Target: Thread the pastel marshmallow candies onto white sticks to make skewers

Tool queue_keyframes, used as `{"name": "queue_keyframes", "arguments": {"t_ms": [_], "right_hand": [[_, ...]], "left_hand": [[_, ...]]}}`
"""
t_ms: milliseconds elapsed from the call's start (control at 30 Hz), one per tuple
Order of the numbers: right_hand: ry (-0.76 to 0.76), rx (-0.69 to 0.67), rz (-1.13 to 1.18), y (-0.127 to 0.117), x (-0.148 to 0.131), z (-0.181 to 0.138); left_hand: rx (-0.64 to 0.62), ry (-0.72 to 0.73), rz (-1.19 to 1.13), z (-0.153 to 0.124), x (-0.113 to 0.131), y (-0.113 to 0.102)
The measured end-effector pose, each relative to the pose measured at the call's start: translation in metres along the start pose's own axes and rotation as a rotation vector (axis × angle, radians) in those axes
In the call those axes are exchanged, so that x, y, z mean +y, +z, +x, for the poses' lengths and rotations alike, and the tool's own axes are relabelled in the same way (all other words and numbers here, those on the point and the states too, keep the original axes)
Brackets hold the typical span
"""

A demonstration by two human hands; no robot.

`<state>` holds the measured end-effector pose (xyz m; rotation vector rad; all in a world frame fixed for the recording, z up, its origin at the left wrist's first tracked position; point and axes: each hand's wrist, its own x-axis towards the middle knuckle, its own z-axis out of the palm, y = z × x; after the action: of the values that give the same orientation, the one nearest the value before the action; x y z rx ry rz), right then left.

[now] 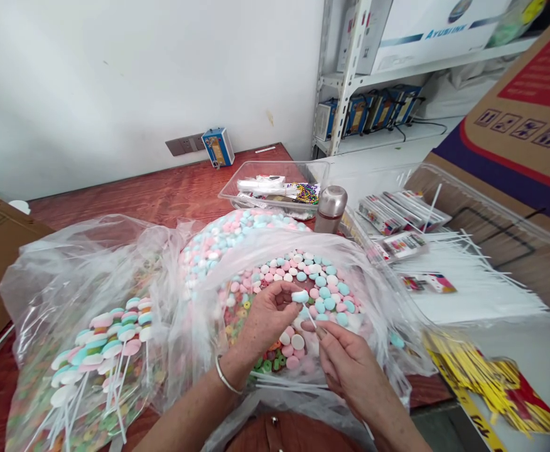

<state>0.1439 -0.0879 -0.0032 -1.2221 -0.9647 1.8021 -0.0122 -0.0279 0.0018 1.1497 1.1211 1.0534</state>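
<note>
My left hand (pixel 272 311) pinches a pale blue and white marshmallow (pixel 299 296) between thumb and fingers. Just below it, my right hand (pixel 345 355) is closed on a thin white stick (pixel 311 317), whose upper end points at the marshmallow; I cannot tell whether it has entered it. Both hands are over an open clear plastic bag (pixel 373 276) of loose pink, white and blue marshmallows (pixel 324 292). Gummy rings (pixel 271 363) in green and orange lie in the same bag. Several white sticks (pixel 287 382) lie across its near edge.
On the left, a clear bag (pixel 34 295) bears several marshmallow skewers (pixel 110 342). Behind stand a metal flask (pixel 330 210) and a clear tray (pixel 237 179). A large plastic bin (pixel 491 314) with white sticks is at right, near yellow twist ties (pixel 486 383) and a cardboard box (pixel 515 163).
</note>
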Motion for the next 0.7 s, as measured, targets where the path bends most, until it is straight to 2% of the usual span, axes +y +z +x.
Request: {"name": "queue_keyframes", "arguments": {"t_ms": [233,333,400,467,533,633,700], "right_hand": [[-0.096,0.073,-0.150,0.007,0.008,0.008],[-0.161,0.116,-0.244,0.008,0.012,0.013],[-0.194,0.115,-0.276,0.005,0.015,0.015],[-0.215,0.130,-0.302,-0.001,0.019,0.017],[-0.226,0.171,-0.342,-0.007,0.021,0.017],[-0.235,0.203,-0.472,-0.013,0.021,0.015],[-0.244,0.184,-0.577,-0.014,0.019,0.014]], "left_hand": [[0.120,0.003,0.043,-0.015,-0.005,0.015],[0.083,0.103,0.151,-0.022,-0.009,0.016],[-0.024,0.117,0.176,-0.024,-0.009,0.007],[-0.112,0.049,0.124,-0.024,-0.009,-0.008],[-0.086,0.001,0.178,-0.023,-0.010,-0.028],[0.003,0.061,0.566,-0.022,-0.015,-0.053],[-0.022,0.127,0.820,-0.022,-0.020,-0.060]]}}
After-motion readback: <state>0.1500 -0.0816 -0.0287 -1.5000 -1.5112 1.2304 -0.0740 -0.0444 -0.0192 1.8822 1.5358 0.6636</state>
